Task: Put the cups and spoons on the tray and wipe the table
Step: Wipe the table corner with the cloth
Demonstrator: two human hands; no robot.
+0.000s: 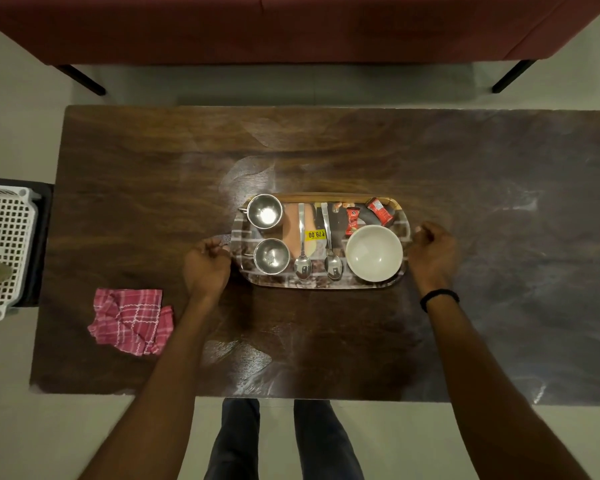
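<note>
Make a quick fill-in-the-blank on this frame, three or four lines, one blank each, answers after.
1. The tray holds ____ steel cups.
2. The spoons lie between the cups and the white ____.
3. The pink checked cloth lies on the table beside the ____ hand.
4. The left hand and right hand are at the tray's two ____.

Answers: two; bowl; left; ends

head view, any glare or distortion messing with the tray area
Head view: dim overall, with pale glare streaks on the table behind and in front of the tray; bright highlights inside both steel cups and on the spoons; wide-angle bending curves the table edges; tray contents stay readable.
</note>
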